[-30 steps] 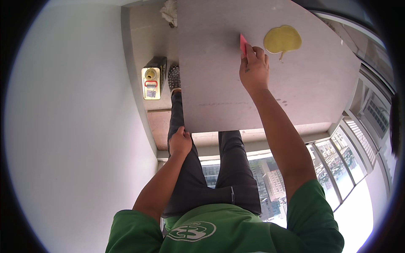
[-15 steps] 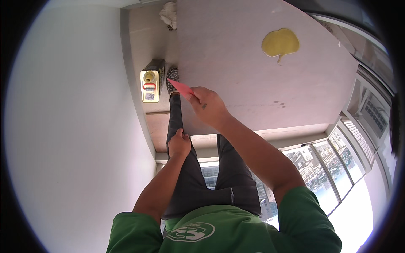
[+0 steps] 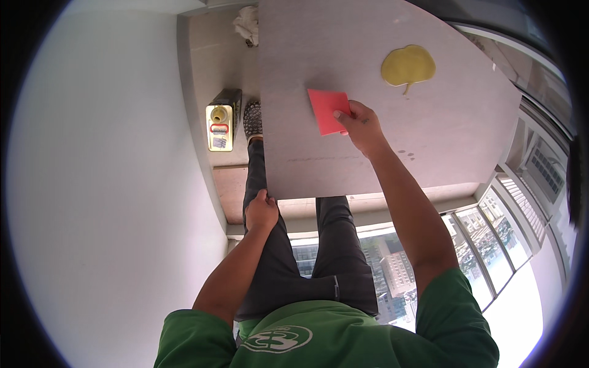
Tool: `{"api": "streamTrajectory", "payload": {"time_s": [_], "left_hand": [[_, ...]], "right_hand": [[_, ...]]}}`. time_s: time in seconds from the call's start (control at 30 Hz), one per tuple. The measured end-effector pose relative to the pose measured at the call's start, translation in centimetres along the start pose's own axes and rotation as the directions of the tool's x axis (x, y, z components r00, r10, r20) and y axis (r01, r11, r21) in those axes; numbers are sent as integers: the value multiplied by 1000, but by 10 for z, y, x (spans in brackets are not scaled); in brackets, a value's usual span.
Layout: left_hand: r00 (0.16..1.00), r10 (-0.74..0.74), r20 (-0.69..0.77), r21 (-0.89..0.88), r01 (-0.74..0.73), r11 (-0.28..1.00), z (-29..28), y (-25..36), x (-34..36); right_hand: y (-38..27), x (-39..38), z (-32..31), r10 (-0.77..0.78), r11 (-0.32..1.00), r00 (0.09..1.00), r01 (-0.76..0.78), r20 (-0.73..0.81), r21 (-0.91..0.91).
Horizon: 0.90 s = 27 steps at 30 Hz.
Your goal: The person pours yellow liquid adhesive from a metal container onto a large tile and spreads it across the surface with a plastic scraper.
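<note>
A large grey board (image 3: 429, 141) spreads out below me, with a shiny yellow patch (image 3: 407, 62) near its upper right, tailing off in a thin drip. My right hand (image 3: 362, 126) grips a red square sheet or flat pad (image 3: 326, 105) by its right side, thumb on top, over the board's middle; whether the square touches the board I cannot tell. My left hand (image 3: 262, 212) is closed at the board's lower left corner, gripping the edge.
A rectangular metal can (image 3: 221, 140) with a red handle stands on the floor left of the board, near my shoe (image 3: 253, 118). A white cloth (image 3: 245, 23) lies farther up. A pale wall (image 3: 104, 184) rises at left; windows (image 3: 485, 239) are at lower right.
My right hand swept down and left from beside the yellow patch to the board's left edge, then returned rightward and upward, with the red square's face now showing. My left hand stayed put.
</note>
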State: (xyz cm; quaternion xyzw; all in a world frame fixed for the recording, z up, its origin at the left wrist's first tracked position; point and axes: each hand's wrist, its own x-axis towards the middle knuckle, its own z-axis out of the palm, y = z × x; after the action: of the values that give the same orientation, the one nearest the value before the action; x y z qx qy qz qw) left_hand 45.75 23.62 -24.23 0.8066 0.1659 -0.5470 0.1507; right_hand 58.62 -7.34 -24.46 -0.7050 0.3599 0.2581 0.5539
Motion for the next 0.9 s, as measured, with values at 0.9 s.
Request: {"api": "streamTrajectory", "payload": {"time_s": [0.9], "left_hand": [[999, -24, -22, -5, 23, 1000, 1, 1, 1]], "right_hand": [[-28, -12, 83, -143, 929, 968, 203, 206, -309]]}}
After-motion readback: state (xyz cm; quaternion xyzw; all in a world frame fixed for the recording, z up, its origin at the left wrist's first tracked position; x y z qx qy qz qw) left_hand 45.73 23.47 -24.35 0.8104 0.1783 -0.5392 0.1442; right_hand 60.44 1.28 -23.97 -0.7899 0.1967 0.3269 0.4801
